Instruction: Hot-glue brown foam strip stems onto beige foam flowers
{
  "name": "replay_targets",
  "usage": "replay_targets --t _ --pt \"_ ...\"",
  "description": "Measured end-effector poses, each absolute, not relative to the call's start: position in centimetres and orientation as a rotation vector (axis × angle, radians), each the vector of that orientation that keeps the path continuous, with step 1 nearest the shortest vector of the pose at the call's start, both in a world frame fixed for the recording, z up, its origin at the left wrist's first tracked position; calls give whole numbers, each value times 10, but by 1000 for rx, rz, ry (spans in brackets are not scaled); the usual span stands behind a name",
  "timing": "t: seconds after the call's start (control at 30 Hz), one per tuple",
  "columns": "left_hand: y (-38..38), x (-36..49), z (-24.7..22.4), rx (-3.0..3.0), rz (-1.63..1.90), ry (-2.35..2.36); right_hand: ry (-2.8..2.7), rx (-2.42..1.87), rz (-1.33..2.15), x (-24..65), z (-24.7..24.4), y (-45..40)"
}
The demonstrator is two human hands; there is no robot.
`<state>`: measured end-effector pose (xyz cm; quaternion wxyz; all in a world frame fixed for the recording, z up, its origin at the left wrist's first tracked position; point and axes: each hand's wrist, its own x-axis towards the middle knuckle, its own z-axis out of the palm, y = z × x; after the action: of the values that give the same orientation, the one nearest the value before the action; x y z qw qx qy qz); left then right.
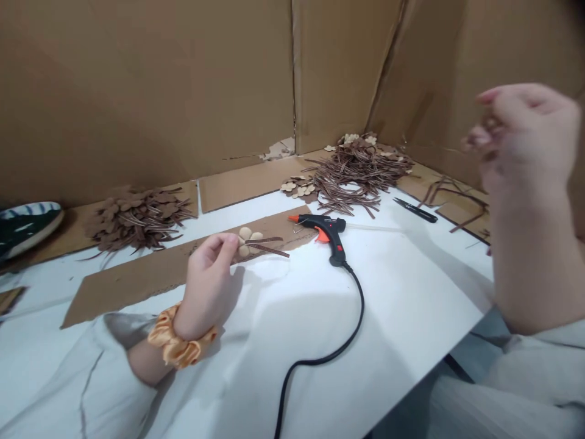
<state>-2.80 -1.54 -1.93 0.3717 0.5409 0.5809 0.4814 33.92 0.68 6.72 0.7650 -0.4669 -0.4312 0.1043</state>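
Observation:
Between the thumb and fingers of my left hand [212, 268] is a cream flower cut-out [250, 234], with two thin brown strips [269, 247] extending to the right from its middle. A black and orange hot glue gun [326, 231] lies on its side just right of the flower, its nozzle over a cardboard strip [132, 280]. High at the right, my right hand [525, 131] is raised off the table with its fingers curled in. Motion smears those fingertips, and I cannot make out whether anything is between them.
Flower pieces with strips form a pile [141, 216] at the left. Brown strips [361, 171] are heaped in the back corner beside cream flowers [299, 186]. A black pen-like tool [415, 210] lies to the right. The gun's black cord [320, 361] crosses the white table; cardboard walls [183, 79] stand behind.

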Motion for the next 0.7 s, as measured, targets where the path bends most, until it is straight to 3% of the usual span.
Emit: replay_targets --t 0.53,0.7 --pt "-6 -40 5 1513 1118 1533 -1192 -951 836 263 3 9" --pt "5 -56 14 1704 871 1466 -1080 -895 884 264 -3 7"
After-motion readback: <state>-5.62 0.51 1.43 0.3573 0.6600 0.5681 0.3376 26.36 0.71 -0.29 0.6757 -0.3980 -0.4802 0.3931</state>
